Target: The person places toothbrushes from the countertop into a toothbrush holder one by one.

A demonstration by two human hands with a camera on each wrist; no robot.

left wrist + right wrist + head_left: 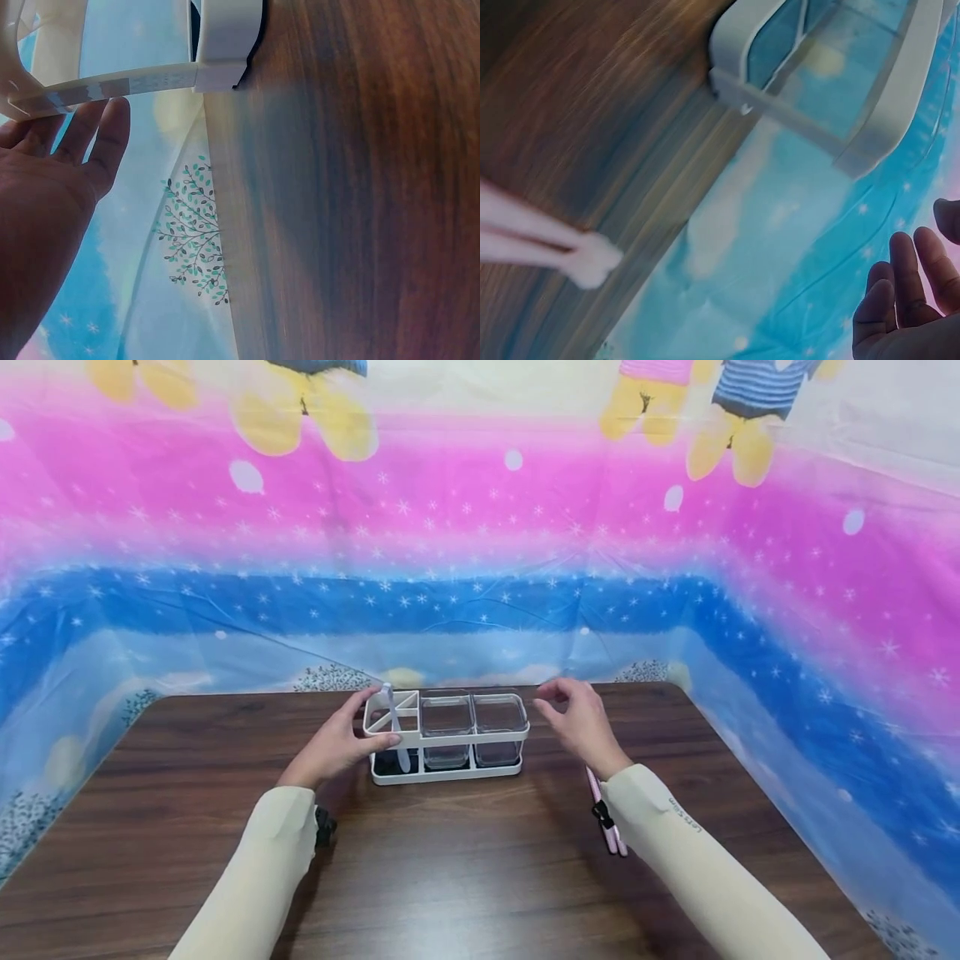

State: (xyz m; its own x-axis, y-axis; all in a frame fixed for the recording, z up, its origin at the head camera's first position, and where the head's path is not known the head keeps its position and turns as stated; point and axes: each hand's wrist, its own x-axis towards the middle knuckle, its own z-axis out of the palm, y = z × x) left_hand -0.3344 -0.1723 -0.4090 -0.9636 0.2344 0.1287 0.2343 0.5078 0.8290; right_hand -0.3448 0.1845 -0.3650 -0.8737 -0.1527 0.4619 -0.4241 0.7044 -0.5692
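Note:
A white two-tier toothbrush holder (468,775) stands upright near the table's far edge, two clear cups (499,714) set in its middle and right sections. My left hand (337,745) grips its left end, thumb along the front of the upper rim and fingers round the side. In the left wrist view, fingertips (115,112) lie against the holder's end bar. A pale toothbrush-like stick (396,727) leans upright in the left divided section. My right hand (583,725) hovers just right of the holder, fingers loosely bent with nothing in them.
Two slim pink sticks (617,840), joined by a black tie, lie on the brown wooden table (450,893) beneath the right forearm. A printed cloth (480,602) hangs close behind the table's back edge and along its sides.

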